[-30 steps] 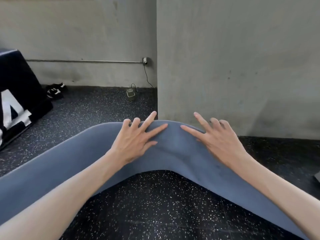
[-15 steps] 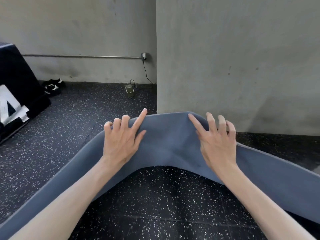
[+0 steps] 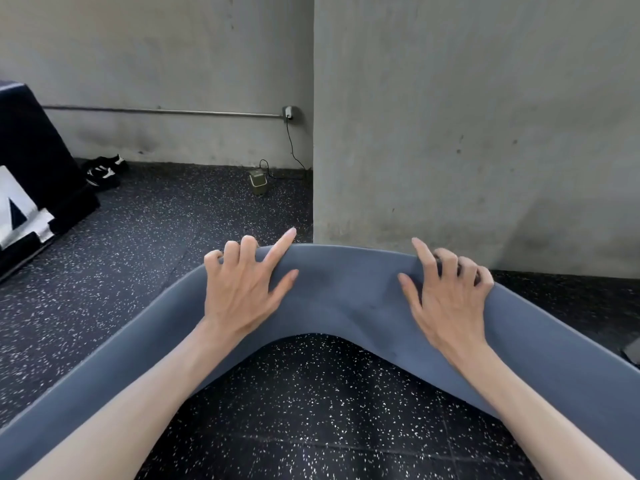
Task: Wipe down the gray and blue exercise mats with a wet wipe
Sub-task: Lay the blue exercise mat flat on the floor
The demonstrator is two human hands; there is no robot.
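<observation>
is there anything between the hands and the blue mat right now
Nothing visible. The left hand and right hand both lie directly on the blue-gray foam exercise mat, fingers curled over its far edge. No wet wipe shows.

Two bare forearms enter from the bottom edge, no sleeves in view. Left hand (image 3: pixel 242 289) and right hand (image 3: pixel 446 296): no gloves, rings, watch or wristbands seen. Fingernails short, seemingly unpainted, though the picture is too soft to be certain.

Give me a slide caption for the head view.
Both hands, left hand and right hand, grip the raised blue mat over speckled floor.
</observation>
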